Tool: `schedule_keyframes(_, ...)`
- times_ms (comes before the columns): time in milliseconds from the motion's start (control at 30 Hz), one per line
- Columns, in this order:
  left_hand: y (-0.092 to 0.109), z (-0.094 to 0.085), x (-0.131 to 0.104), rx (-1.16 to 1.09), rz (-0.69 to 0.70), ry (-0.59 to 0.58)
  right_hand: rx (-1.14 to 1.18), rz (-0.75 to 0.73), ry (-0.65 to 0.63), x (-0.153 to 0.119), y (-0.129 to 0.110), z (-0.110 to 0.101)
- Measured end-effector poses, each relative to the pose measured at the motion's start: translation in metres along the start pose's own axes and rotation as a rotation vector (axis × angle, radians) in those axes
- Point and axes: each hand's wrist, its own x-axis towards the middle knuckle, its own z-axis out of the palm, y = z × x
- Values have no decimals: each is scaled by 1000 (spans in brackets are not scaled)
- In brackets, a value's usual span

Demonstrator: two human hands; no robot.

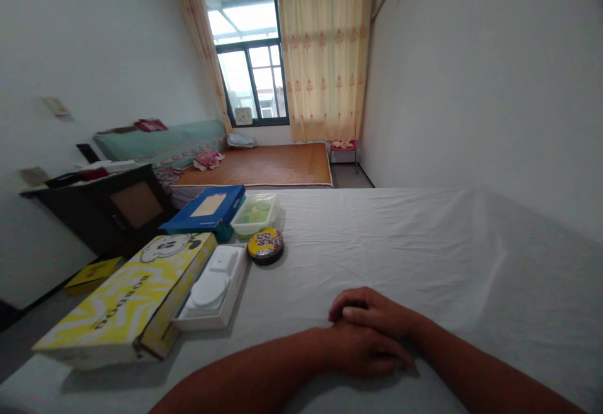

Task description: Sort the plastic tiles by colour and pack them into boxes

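My left hand [370, 352] rests palm down on the white sheet [377, 238], its loosely stretched fingers pointing right. Lying across its wrist is my right hand [377, 309], thumb and lightly bent fingers apart. No object shows in either hand. To their left, a white open box [226, 323] holds a white round device [207, 291] and a small white block [223, 259]. Beyond it sits a round yellow-topped tin [266, 244]. A clear plastic container [255, 212] with green contents stands behind the tin.
A large yellow and white carton [127, 294] lies along the left side, with a blue box [207, 208] behind it. Farther off are a dark cabinet [108, 207], a bed with a brown mat [277, 163] and a red stool [343, 146]. A wall [494, 75] runs along the right.
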Motion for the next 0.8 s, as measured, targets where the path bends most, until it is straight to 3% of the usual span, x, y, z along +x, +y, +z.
schedule_keyframes(133,-4,-13,2,15,35,61,-58,21,260,3,7,-8)
schedule_keyframes(233,-11,-49,-8,117,-68,180,-81,52,435,4,18,-21)
schedule_keyframes(300,-19,-80,-23,276,-238,309,-76,89,488,4,25,-28)
schedule_keyframes(400,-37,-122,-52,627,-630,437,-77,141,499,4,31,-33)
schedule_keyframes(467,-48,-139,-71,792,-867,442,-107,138,479,3,32,-31)
schedule_keyframes(533,-54,-146,-83,845,-987,409,-141,132,457,3,32,-29)
schedule_keyframes(667,-45,-146,-85,789,-940,353,-185,152,464,2,34,-27)
schedule_keyframes(800,-10,-147,-95,773,-840,381,-197,177,467,0,41,-30)
